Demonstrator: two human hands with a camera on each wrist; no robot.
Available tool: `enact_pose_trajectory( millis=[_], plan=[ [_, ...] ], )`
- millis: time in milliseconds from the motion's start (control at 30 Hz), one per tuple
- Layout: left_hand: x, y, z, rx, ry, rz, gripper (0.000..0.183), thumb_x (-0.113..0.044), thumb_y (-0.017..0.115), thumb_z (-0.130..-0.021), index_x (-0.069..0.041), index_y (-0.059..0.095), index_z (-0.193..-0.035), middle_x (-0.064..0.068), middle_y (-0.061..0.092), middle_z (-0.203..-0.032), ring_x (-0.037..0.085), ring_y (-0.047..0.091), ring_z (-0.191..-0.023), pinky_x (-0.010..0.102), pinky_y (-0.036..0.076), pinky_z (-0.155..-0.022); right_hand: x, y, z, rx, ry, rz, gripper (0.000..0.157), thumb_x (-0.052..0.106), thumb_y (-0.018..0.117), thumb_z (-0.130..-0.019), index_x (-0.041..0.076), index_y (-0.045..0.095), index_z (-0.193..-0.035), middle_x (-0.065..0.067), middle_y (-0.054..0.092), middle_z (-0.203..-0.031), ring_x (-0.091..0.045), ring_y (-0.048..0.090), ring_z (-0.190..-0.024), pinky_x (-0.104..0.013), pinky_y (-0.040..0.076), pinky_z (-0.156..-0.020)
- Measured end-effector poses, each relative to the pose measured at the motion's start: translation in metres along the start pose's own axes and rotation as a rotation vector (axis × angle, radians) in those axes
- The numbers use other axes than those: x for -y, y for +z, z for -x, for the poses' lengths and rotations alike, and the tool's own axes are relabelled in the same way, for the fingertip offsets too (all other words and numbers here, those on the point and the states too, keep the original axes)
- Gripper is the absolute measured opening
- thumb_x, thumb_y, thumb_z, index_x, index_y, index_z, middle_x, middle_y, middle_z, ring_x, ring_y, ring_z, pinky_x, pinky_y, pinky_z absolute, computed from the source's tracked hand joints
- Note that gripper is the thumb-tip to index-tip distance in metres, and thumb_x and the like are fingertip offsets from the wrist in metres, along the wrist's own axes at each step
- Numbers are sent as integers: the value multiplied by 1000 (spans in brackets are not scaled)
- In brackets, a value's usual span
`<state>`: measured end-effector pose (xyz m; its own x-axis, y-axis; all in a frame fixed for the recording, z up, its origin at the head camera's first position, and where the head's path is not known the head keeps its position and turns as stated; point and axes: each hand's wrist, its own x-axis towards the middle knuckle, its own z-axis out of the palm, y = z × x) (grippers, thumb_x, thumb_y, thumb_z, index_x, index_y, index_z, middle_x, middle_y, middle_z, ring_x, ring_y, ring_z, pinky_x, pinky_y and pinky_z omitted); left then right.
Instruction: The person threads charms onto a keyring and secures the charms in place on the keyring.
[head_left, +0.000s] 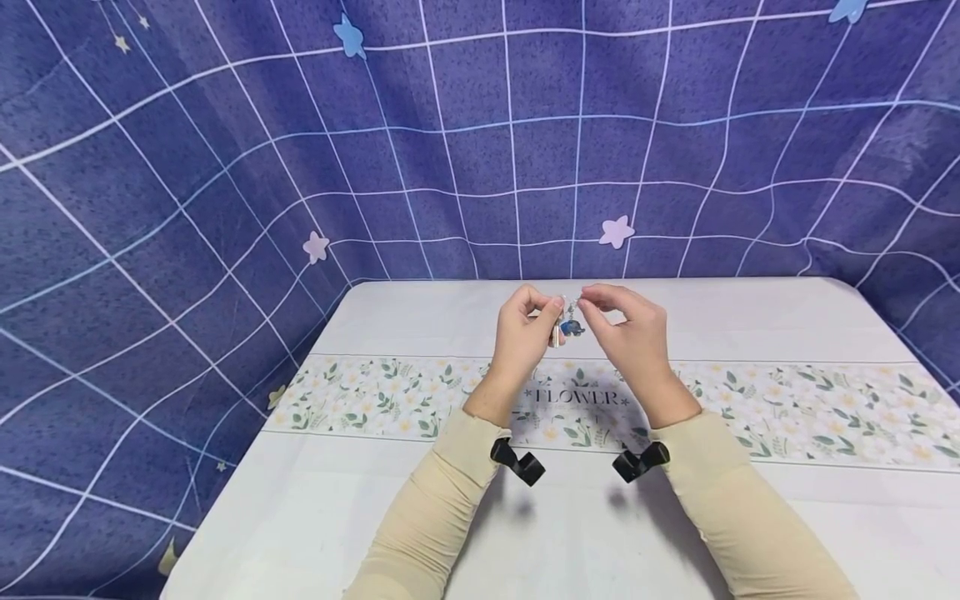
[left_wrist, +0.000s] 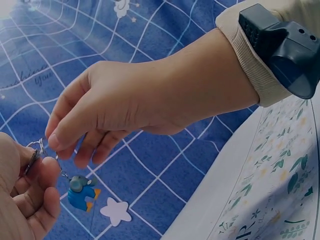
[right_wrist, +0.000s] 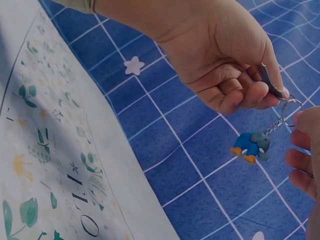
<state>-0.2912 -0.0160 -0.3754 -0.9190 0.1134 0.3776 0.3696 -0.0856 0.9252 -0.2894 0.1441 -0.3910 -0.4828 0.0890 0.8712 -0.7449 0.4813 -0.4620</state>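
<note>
In the head view, my left hand (head_left: 523,327) and right hand (head_left: 633,329) are raised close together above the table. The left one grips a flat metal key (right_wrist: 270,84), much of it hidden by the curled fingers. Thumb and fingertips of my right hand pinch the metal key ring (right_wrist: 284,111) beside it. From the ring, a short chain (right_wrist: 274,126) carries a small elephant charm (right_wrist: 251,146), blue and grey with yellow feet. This charm (left_wrist: 82,192) dangles freely between the hands in the left wrist view.
Below the hands lies a white tablecloth (head_left: 315,500) with a floral band (head_left: 420,396) reading FLOWER. A blue-purple curtain (head_left: 480,150) with grid lines and stars hangs behind the table and along its left side. Each wrist wears a black camera mount (head_left: 517,462).
</note>
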Motion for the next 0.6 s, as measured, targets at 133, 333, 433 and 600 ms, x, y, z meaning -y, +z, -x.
enact_pose_trajectory(
  millis=[133,333,433,600],
  plan=[
    [1,-1,2,15,6,9,15,-6,61,-101,3,54,-91,4,60,-87,9,57,-46,20,45,-45,3,0,-1,5,-42,50,12,-3,80,-83,2,77,-94,-9,77,-90,-24,71,-76,-25,57,-72],
    [2,-1,4,20,-8,14,16,-7,62,-101,3,54,-91,5,60,-88,11,58,-45,22,47,-45,4,1,0,9,-63,76,11,-2,78,-83,5,76,-90,-7,76,-84,-21,70,-71,-38,57,-61],
    [2,-1,4,16,-16,14,16,-8,63,-100,3,55,-92,5,60,-88,12,58,-45,21,45,-44,4,2,1,9,-57,83,8,-2,75,-83,4,75,-89,-8,75,-83,-21,70,-70,-39,56,-60],
    [2,-2,4,19,-13,3,17,-9,63,-100,3,55,-92,5,60,-88,13,57,-46,21,45,-44,1,3,3,18,-6,73,3,2,72,-85,1,74,-87,-8,75,-82,-22,69,-69,-34,56,-60]
  ],
)
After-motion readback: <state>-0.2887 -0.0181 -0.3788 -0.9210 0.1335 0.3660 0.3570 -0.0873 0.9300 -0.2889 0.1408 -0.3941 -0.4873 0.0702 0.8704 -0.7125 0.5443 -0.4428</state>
